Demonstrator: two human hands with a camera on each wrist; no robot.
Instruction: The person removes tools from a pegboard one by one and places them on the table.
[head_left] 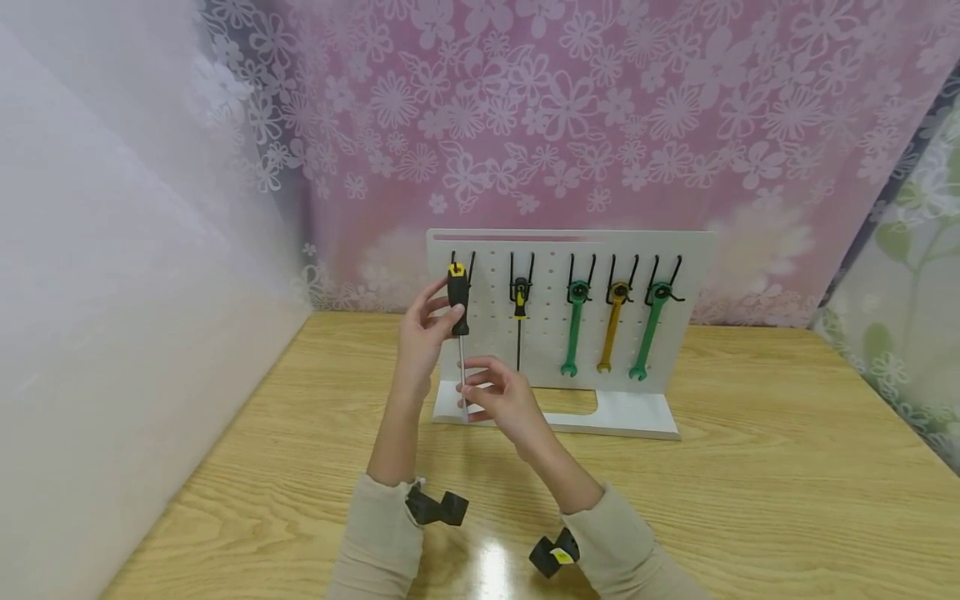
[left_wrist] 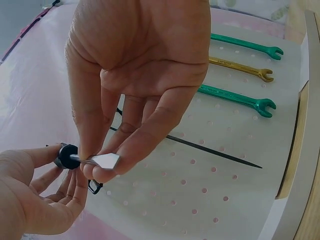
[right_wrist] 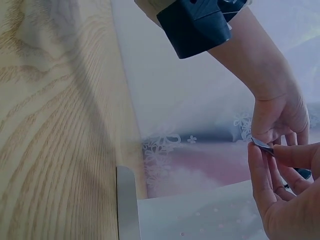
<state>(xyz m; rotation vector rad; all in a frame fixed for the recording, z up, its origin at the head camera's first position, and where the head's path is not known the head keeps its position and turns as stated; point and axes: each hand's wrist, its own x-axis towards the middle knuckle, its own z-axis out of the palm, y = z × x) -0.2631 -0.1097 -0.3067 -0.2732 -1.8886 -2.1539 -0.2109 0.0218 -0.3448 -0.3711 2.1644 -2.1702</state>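
A flat-blade screwdriver (head_left: 458, 304) with a black and yellow handle stands upright, tip down, before the left end of a white pegboard (head_left: 487, 333). My left hand (head_left: 425, 333) grips its handle, thumb across the front. Lower down, my right hand (head_left: 508, 404) pinches the metal shaft near the tip between thumb and fingers. In the left wrist view the flat blade (left_wrist: 107, 161) sticks out past the right fingertips. The handle's yellow end overlaps the leftmost hook pair (head_left: 472, 260) in the head view.
A smaller screwdriver (head_left: 520, 304) hangs on the board to the right. Beyond it hang a green wrench (head_left: 574, 333), a yellow wrench (head_left: 613, 329) and another green wrench (head_left: 651, 333). The board's white base (head_left: 633, 412) rests on the wooden table (head_left: 750, 500). A flowered curtain (head_left: 570, 108) hangs behind.
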